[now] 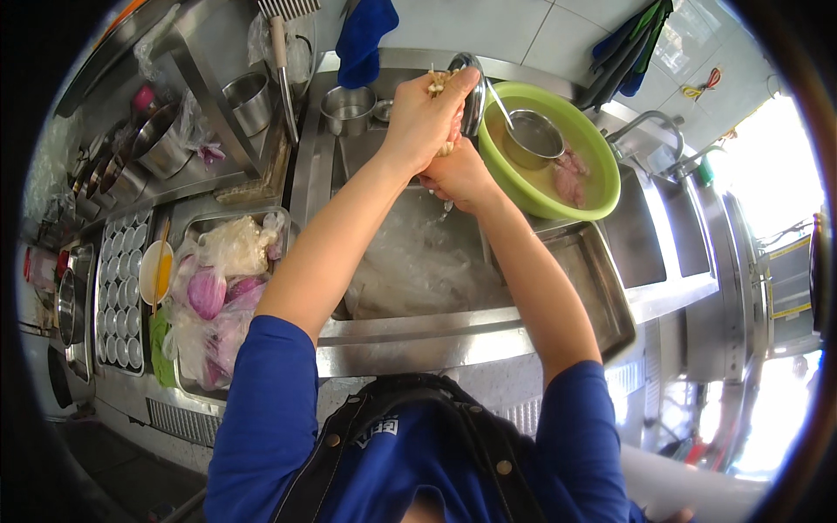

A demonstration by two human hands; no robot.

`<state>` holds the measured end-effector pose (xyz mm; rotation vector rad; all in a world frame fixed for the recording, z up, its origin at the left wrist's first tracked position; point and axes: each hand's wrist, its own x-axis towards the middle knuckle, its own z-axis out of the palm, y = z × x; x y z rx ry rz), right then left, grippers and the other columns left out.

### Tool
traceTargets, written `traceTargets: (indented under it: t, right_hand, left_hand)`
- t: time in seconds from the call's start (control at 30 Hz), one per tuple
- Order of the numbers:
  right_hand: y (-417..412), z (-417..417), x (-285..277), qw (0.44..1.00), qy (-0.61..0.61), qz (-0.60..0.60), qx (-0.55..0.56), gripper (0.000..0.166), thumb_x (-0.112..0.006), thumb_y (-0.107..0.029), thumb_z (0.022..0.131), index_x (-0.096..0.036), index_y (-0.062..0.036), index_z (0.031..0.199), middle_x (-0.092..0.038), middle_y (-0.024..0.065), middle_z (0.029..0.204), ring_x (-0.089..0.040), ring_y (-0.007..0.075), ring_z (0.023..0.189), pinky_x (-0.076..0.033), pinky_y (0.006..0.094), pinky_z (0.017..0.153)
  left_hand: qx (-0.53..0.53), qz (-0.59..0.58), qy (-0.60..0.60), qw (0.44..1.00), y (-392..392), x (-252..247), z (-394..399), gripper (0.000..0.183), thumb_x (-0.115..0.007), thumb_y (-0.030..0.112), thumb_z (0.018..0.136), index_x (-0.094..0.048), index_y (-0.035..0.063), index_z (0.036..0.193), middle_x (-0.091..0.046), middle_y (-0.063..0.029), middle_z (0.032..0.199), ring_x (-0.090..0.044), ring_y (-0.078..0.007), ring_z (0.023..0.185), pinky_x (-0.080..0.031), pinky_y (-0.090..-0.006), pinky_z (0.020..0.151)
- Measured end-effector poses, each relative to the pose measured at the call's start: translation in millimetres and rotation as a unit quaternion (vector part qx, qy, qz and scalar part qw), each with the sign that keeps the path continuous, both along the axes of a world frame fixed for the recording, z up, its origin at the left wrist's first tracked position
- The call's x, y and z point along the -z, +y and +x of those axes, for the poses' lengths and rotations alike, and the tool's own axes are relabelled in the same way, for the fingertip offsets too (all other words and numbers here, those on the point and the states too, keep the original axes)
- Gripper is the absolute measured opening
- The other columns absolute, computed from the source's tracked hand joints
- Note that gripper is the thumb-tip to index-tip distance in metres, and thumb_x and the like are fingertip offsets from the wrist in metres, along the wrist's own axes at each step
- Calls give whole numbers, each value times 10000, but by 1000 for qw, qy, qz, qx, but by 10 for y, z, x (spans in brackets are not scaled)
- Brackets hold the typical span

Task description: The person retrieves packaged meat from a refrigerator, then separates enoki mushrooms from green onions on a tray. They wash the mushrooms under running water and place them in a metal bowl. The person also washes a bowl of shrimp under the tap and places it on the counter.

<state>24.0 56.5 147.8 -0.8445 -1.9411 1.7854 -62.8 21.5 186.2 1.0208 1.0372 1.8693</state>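
Both my hands are wrapped around a bunch of thin pale strands [441, 81], which look like enoki mushrooms, held above the sink [458, 219]. My left hand [428, 121] grips the upper part, with strand ends sticking out by the thumb. Lower down, my right hand [458, 173] closes around the bottom of the bunch. Water drips beneath my fingers. Crumpled translucent plastic [418, 274] lies in the sink below. A shiny rounded metal fitting [472, 98] stands just behind my hands; its full shape is hidden.
At right, a green basin [611, 189] holds cloudy water, a metal ladle [535, 138] and pink meat [570, 178]. An empty metal tray [582, 281] sits below it. To the left, a tray [189, 386] carries bagged purple onions [208, 292] and pale mushrooms [232, 245].
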Motion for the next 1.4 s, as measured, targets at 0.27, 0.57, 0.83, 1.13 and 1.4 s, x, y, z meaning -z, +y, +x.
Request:
traceTargets:
  t: [0.27, 0.57, 0.83, 1.13, 1.4]
  right_hand:
    - [1, -23, 36, 999, -30, 17, 27, 83, -583, -78, 729, -530, -21, 698, -505, 46, 514, -440, 118, 399, -325, 271, 353]
    - [-180, -19, 177, 999, -24, -22, 42, 127, -511, -50, 803, -485, -36, 680, -440, 28, 503, -381, 100, 390, -254, 244, 325]
    - [-278, 7, 310, 997, -50, -62, 20, 121, -503, -30, 795, -481, -42, 678, -445, 24, 507, -382, 92, 394, -252, 234, 325]
    - [-368, 139, 383, 996, -24, -89, -7, 138, -507, -5, 786, -466, -47, 661, -425, 15, 498, -357, 85, 390, -231, 240, 328]
    - [-418, 391, 431, 991, -22, -101, -91, 131, -508, -23, 791, -472, -47, 667, -425, 25, 495, -354, 94, 392, -237, 258, 335]
  left_hand:
    - [-93, -29, 36, 995, 104, 44, 50, 482, -548, 397, 869, -456, 39, 559, -412, -3, 456, -365, -92, 370, -297, -265, 354]
    - [-122, -65, 65, 988, 36, 245, 39, 425, -563, 382, 845, -415, 75, 592, -400, 0, 502, -348, -83, 390, -256, -248, 335]
    - [-143, -98, 50, 984, -53, 426, 55, 428, -563, 380, 844, -389, 88, 584, -379, 9, 501, -318, -75, 389, -216, -253, 324]
    - [-191, -113, 59, 973, -165, 500, 223, 446, -567, 406, 849, -391, 94, 583, -367, 12, 489, -303, -69, 364, -203, -250, 306]
    - [-276, -134, 92, 947, -276, 597, 472, 441, -566, 401, 854, -396, 84, 599, -370, 8, 481, -318, -73, 357, -212, -251, 298]
